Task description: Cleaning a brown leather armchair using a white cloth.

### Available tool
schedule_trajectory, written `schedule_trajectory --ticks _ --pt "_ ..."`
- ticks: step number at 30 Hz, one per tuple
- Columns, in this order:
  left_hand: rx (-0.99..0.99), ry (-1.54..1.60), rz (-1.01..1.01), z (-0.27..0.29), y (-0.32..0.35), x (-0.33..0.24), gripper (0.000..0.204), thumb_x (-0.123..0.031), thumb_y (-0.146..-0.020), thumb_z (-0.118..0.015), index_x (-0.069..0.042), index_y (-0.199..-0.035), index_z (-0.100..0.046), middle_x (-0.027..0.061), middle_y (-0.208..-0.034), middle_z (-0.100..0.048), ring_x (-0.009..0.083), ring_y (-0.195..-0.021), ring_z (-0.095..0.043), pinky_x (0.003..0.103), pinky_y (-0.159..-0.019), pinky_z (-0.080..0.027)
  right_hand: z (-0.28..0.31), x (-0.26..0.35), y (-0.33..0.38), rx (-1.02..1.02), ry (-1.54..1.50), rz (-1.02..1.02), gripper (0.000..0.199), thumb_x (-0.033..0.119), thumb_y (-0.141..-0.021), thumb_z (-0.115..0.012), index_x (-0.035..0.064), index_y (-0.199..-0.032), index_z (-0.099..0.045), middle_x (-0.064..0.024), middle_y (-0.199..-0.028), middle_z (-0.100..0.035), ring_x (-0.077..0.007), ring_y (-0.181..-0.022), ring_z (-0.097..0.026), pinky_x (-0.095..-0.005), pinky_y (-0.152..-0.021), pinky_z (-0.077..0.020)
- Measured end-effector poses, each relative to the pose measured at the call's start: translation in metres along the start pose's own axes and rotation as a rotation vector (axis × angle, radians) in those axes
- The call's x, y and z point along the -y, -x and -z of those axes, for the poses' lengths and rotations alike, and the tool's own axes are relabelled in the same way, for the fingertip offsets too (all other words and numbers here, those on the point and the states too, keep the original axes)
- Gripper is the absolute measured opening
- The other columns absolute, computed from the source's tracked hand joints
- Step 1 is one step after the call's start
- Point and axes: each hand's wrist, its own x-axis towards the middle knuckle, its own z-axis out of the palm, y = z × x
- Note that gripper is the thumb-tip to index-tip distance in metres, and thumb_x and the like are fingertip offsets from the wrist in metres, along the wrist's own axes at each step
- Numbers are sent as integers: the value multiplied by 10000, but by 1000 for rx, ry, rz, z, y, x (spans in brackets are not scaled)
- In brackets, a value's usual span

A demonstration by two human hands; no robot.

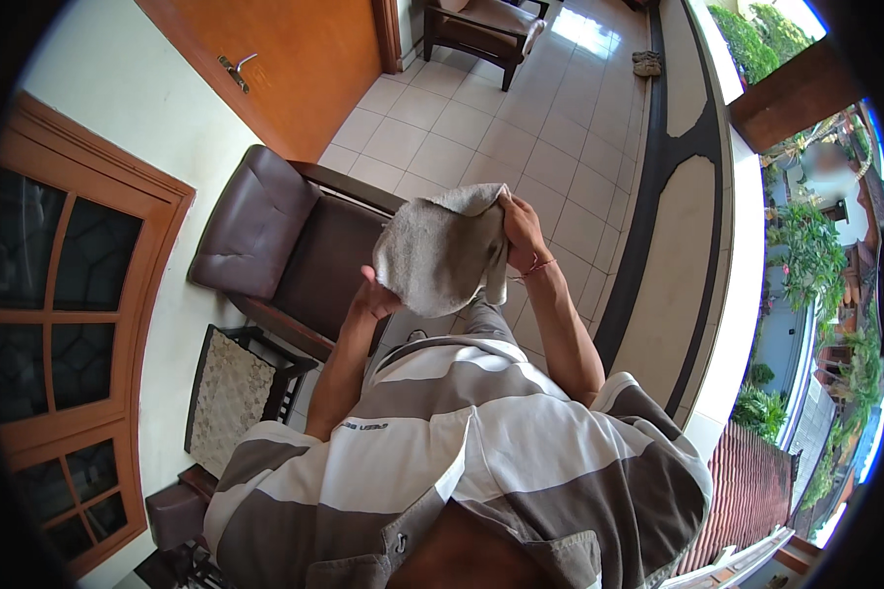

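Cloth [442, 250], grey and crumpled, hangs in the air between both hands, above the brown armchair [295, 245]. Right hand [521, 231] is closed on its upper edge; left hand [375, 297] grips the lower corner, so it slants.

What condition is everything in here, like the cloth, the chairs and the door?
Grey towel: held up, partly folded, in both hands.
Left hand: gripping the towel's lower edge.
Right hand: gripping its top corner.
Brown armchair: unoccupied.
Wooden door: shut.
Side table: bare.
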Motion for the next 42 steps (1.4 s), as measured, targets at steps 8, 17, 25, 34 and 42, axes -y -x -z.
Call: schedule_trajectory --ticks 8,17,25,34,42 --pt "-542 -253 -102 -12 -73 -13 211 -182 -1012 -677 -44 -1170 -704 44 -1081 -734 157 -1016 -694 341 -918 -564 54 6 -116 112 106 -242 436 354 -1106 -506 -41 -1269 -594 -108 -1069 -697 -219 -941 -715 -358 -817 -633" --pt "-893 -621 -48 -31 -135 -39 633 -25 -906 -776 -41 -1466 -482 77 -1122 -705 141 -1046 -651 312 -935 -518 91 44 -194 463 602 -95 654 211 -967 -721 -6 -1521 -449 -176 -1125 -724 -202 -985 -666 -320 -888 -542" --pt "-1025 -1324 -8 -55 -148 -53 498 4 -824 -804 -64 -1285 -628 101 -785 -722 100 -687 -587 274 -710 -473 80 98 -260 728 566 -23 362 161 -947 -739 -6 -1267 -720 -122 -1008 -761 -150 -940 -664 -290 -861 -530" --pt "-1164 -1644 -353 -92 -164 -75 333 -40 -791 -847 -39 -1116 -773 120 -910 -736 217 -632 -585 323 -617 -493 47 150 -294 887 927 532 379 167 -875 -815 23 -1219 -747 -131 -980 -779 -173 -767 -676 -329 -728 -554" --pt "-1310 -2016 -586 -92 -170 -80 158 -25 -848 -801 19 -987 -739 120 -947 -691 188 -741 -640 384 -629 -500 22 170 -333 1057 1100 765 197 172 -880 -799 38 -1024 -794 -135 -907 -754 -229 -772 -697 -362 -728 -561"
